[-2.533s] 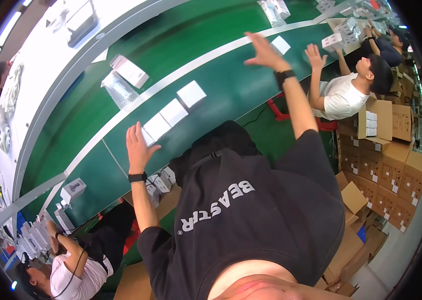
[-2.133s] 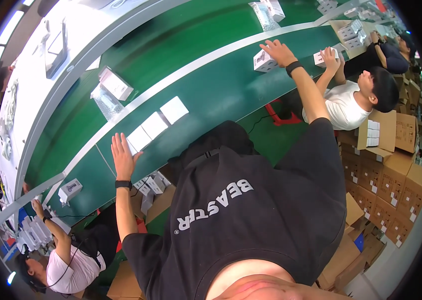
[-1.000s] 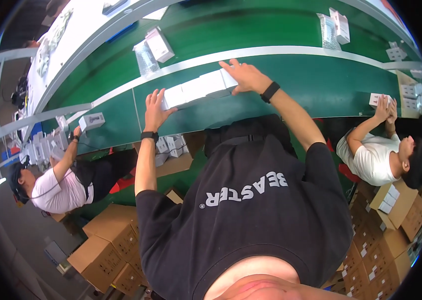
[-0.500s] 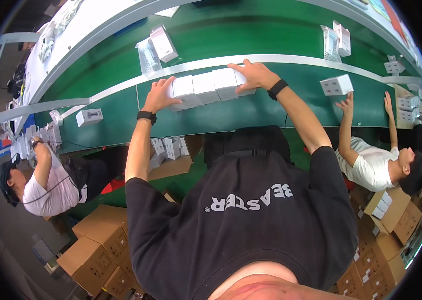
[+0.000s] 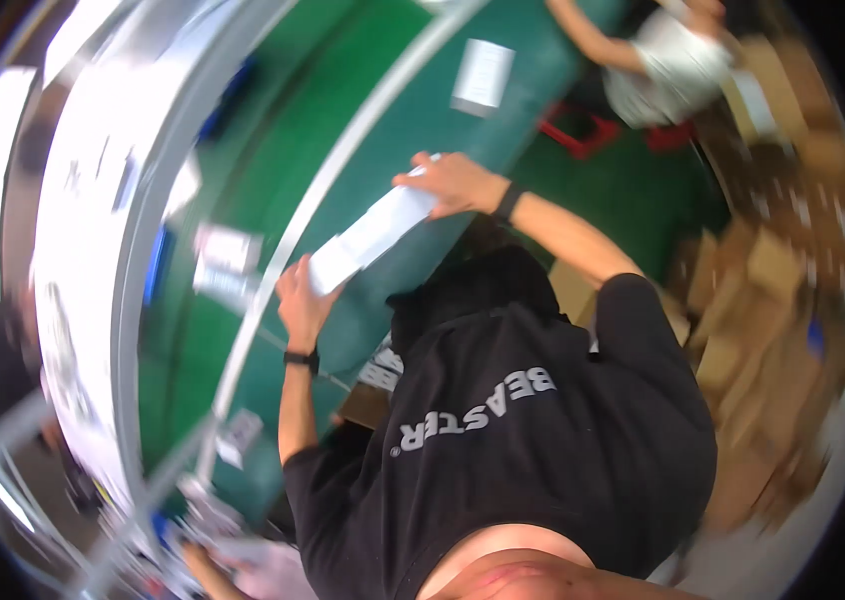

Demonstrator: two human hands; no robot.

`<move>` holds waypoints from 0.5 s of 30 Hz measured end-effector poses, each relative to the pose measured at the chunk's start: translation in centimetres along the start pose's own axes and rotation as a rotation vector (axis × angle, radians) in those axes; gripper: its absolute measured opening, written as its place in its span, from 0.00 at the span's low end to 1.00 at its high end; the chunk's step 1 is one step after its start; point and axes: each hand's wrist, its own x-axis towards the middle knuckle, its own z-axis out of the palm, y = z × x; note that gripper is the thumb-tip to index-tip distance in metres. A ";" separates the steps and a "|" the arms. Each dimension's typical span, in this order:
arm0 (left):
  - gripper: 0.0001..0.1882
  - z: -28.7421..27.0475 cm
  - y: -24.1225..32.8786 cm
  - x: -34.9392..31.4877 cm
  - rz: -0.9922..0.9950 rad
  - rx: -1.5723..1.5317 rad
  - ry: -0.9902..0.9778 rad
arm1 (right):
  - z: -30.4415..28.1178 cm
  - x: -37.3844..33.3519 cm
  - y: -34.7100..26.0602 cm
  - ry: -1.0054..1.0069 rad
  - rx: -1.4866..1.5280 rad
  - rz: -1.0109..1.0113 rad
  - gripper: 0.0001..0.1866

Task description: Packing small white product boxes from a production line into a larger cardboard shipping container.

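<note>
A row of white boxes (image 5: 381, 226) is squeezed end to end between my two hands, over the green work table (image 5: 343, 330). My left hand (image 5: 305, 300) presses on the row's near left end, its fingers curled round the edge. At the far right end my right hand (image 5: 455, 184) grips the last box, thumb and fingers on either side. The row slants up to the right and looks a little smeared by motion. Whether it touches the table I cannot tell.
Along the table runs a white rail (image 5: 328, 172). A single white box (image 5: 484, 77) lies beyond my right hand; another box (image 5: 240, 437) is at lower left. A co-worker in a white shirt (image 5: 668, 70) is at top right. Cardboard cartons (image 5: 753, 370) are stacked on the right.
My view has turned, so the table now runs diagonally. Both hands keep hold of the row of white boxes, which has swung from nearly level to slanting and come nearer my body.
</note>
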 end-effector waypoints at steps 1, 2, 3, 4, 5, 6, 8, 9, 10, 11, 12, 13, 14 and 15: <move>0.43 -0.5 -0.1 1.3 0.077 0.019 -0.026 | 0.6 -2.1 -0.6 0.080 0.012 0.070 0.40; 0.44 -0.7 0.4 2.2 0.142 0.038 -0.050 | 1.0 -4.3 -1.4 0.156 0.020 0.129 0.38; 0.44 -0.6 1.2 3.3 0.235 0.055 -0.079 | 1.3 -6.8 -2.1 0.156 0.014 0.246 0.37; 0.44 -1.3 2.3 4.5 0.320 0.083 -0.102 | 1.1 -9.1 -3.4 0.160 0.021 0.350 0.35; 0.44 -1.7 3.9 5.8 0.442 0.065 -0.145 | 1.4 -12.2 -4.6 0.198 0.017 0.475 0.35; 0.45 -2.1 6.0 6.8 0.500 0.084 -0.182 | 1.7 -15.1 -5.9 0.257 0.039 0.574 0.35; 0.45 -1.6 10.9 9.0 0.659 0.110 -0.248 | 2.8 -19.9 -8.8 0.388 0.082 0.749 0.36; 0.45 -1.2 13.7 9.6 0.772 0.087 -0.289 | 3.1 -22.5 -10.2 0.429 0.080 0.833 0.36; 0.45 -0.7 16.4 10.1 0.877 0.068 -0.326 | 3.6 -25.1 -11.8 0.485 0.066 0.938 0.36; 0.44 -0.3 18.8 10.2 0.977 0.051 -0.369 | 4.4 -27.7 -13.9 0.537 0.056 1.042 0.36; 0.44 0.9 21.7 10.0 1.046 0.059 -0.380 | 5.2 -30.2 -15.6 0.588 0.043 1.131 0.36; 0.44 2.5 25.1 9.4 1.171 0.063 -0.409 | 6.0 -32.8 -17.2 0.625 0.039 1.187 0.36; 0.43 3.8 28.6 8.8 1.292 0.069 -0.432 | 6.6 -35.0 -18.8 0.622 0.076 1.329 0.36; 0.42 5.2 32.2 7.8 1.372 0.036 -0.478 | 7.5 -37.1 -20.4 0.617 0.124 1.465 0.36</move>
